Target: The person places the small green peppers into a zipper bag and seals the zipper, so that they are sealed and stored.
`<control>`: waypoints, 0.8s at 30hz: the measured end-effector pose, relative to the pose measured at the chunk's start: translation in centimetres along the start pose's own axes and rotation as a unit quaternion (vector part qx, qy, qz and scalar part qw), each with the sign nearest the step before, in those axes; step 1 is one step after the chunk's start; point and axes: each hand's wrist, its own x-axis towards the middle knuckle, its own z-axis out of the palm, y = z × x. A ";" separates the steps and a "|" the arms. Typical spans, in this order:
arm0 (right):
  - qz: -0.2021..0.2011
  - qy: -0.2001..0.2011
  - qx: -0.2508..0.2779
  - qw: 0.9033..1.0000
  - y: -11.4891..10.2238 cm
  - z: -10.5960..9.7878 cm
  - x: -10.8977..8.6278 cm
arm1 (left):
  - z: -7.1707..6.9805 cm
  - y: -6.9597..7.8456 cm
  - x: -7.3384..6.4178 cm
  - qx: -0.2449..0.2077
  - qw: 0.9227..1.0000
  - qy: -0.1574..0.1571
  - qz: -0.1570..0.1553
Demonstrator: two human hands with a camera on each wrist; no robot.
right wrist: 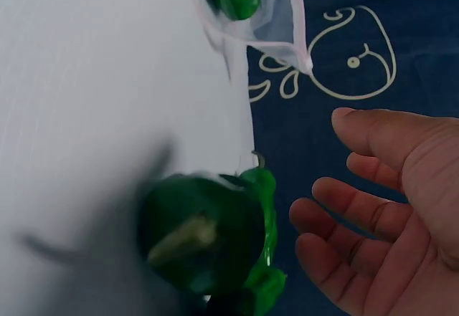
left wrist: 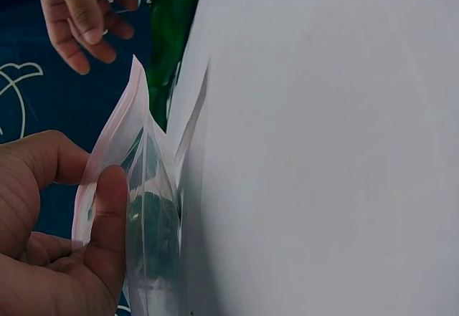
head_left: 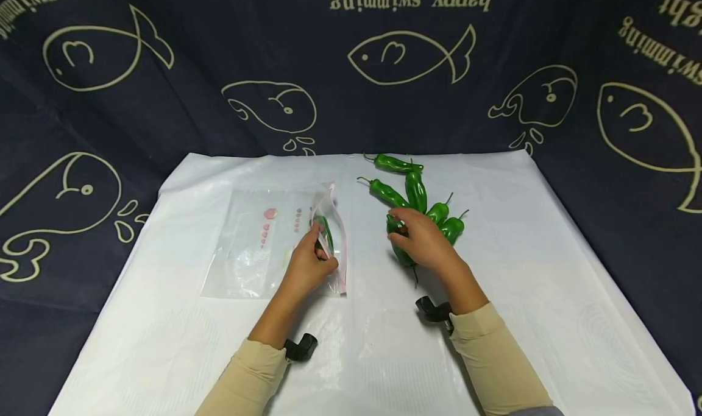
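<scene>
A clear zip bag (head_left: 247, 251) with pink print and a pink-edged mouth lies flat on the left of the table. My left hand (head_left: 308, 268) pinches one side of that mouth, holding it raised and parted. Inside the mouth is a green pepper (head_left: 326, 233), also visible through the plastic in the left wrist view. Over the pile of green peppers (head_left: 415, 190) hovers my right hand (head_left: 430, 242), its fingers loosely bent. In the right wrist view no pepper lies between those fingers. The nearest pepper (head_left: 401, 254) lies under the thumb side, stem toward me.
Several peppers fan out toward the back edge, including a far one (head_left: 392, 162) lying sideways. A white cloth (head_left: 384, 355) covers the table. Dark fabric (head_left: 417, 117) with fish and whale drawings surrounds it at the back and sides. Black camera mounts (head_left: 300, 347) sit on both wrists.
</scene>
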 end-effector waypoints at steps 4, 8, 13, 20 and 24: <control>0.007 -0.003 -0.021 1.000 0.3 -0.1 -0.1 | 0.0 -0.1 0.0 0.000 1.000 0.000 -0.002; 0.009 -0.009 -0.037 0.999 0.7 -0.1 -0.2 | 0.0 -0.1 0.1 -0.003 1.000 0.000 -0.004; 0.012 -0.016 -0.065 0.998 1.0 0.1 -0.3 | 0.1 -0.2 0.0 -0.008 1.000 0.001 -0.005; 0.023 -0.014 -0.084 0.996 1.4 0.5 -0.3 | 0.1 -0.3 0.1 -0.009 1.000 -0.003 -0.010; 0.024 -0.012 -0.090 0.996 1.6 0.8 -0.2 | 0.2 -0.3 0.1 -0.012 1.000 -0.006 -0.012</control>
